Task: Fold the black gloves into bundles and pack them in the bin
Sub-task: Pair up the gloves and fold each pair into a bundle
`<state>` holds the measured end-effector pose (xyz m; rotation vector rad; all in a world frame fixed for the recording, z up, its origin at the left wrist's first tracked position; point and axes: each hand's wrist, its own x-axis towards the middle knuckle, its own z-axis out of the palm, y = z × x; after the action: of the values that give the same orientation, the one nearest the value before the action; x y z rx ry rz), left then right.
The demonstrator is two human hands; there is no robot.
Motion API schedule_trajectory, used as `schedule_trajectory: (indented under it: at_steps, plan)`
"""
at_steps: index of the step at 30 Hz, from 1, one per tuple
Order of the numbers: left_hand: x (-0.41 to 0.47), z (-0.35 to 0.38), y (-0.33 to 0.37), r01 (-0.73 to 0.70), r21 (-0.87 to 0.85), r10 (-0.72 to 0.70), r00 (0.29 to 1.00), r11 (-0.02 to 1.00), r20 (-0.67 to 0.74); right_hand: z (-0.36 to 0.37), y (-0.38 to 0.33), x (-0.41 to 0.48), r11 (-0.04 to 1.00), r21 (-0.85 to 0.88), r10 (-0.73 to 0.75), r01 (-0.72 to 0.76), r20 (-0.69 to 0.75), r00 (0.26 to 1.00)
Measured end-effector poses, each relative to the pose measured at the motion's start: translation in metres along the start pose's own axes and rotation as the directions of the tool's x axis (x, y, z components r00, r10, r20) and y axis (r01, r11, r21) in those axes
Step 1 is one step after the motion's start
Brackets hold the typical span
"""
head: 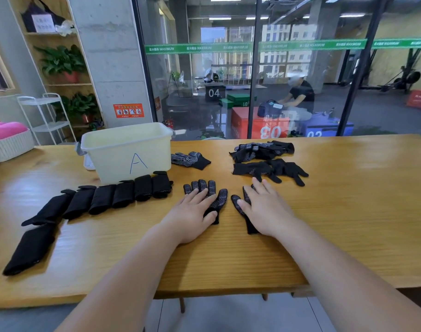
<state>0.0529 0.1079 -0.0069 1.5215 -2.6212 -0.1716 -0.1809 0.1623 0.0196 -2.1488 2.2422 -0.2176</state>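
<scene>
Left hand (192, 212): flat, pressing black dotted knit glove (219, 195) on wooden bench (348, 212), front-right of cream plastic bin (132, 154).
Right hand (264, 209): flat on second dotted glove (238, 205), farther right.
Folded black bundles (123, 195): row fronting bin.

We see a honey-yellow wooden table (348, 212) streaked with darker brown grain. The black knitted glove on the left (218, 200) is covered in a grid of small white dots, as is the black knitted glove on the right (238, 205). The same white dotting marks the loose pile of black gloves (259, 149) and the single black glove (189, 159). The row of folded black fabric bundles (123, 195) shows mostly plain black. The pale cream plastic bin (113, 152) bears a blue hand-drawn letter A (138, 163). Behind, we note a green band on the glass (252, 46) with white lettering, a red box (243, 123) with white numerals, and a pink cushion (5, 130).
</scene>
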Motion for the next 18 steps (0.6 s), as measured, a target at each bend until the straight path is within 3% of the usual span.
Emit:
schedule_trajectory:
  at_steps: [3, 8, 11, 15, 18]
  plan:
    - [0.001, -0.002, 0.002, 0.006, 0.028, -0.007, 0.999, 1.0, 0.039, 0.011, 0.001, 0.015, 0.998, -0.022, 0.054, -0.052, 0.12, 0.991]
    - [-0.003, -0.011, 0.007, 0.023, 0.042, -0.028, 0.993, 0.999, 0.117, 0.017, 0.003, 0.015, 0.999, -0.042, 0.028, -0.021, 0.172, 0.985]
    - [-0.005, -0.018, 0.015, 0.056, 0.041, -0.058, 0.996, 0.998, 0.062, 0.016, 0.002, 0.011, 0.999, -0.052, 0.004, 0.007, 0.212, 0.977]
    - [0.007, -0.018, 0.027, 0.172, -0.062, -0.179, 0.975, 0.983, -0.129, 0.014, -0.004, 0.013, 1.0, -0.019, 0.025, -0.023, 0.115, 0.993]
    - [0.021, -0.007, 0.032, 0.244, -0.093, -0.25, 0.967, 0.965, -0.055, 0.023, -0.008, 0.015, 0.999, -0.011, 0.048, -0.047, 0.104, 0.993]
